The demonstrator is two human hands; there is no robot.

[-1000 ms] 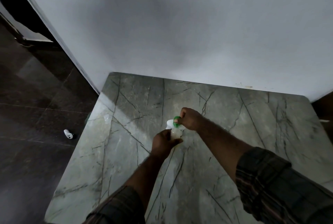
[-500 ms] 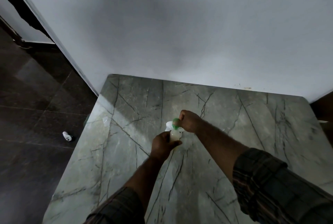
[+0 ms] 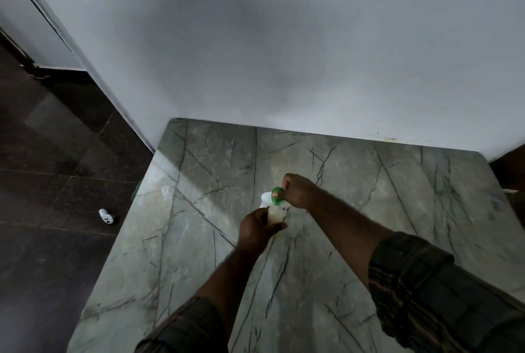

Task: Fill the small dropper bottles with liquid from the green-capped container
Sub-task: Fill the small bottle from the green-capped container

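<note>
A small pale, translucent container (image 3: 275, 215) stands upright on the grey-green marble table (image 3: 204, 210). My left hand (image 3: 255, 229) is wrapped around its body from the near left. My right hand (image 3: 297, 191) pinches its green cap (image 3: 275, 193) from above and the right. Something white (image 3: 266, 198) shows just behind the cap; I cannot tell what it is. No separate dropper bottles can be made out.
The table butts against a pale wall (image 3: 284, 54) at the back. Its left edge drops to a dark tiled floor (image 3: 56, 182), where a small white object (image 3: 105, 215) lies. A dark wooden thing (image 3: 511, 171) stands past the table's right edge.
Both hands stay on the container and cap; the grip has barely shifted. The camera has drifted slightly.
</note>
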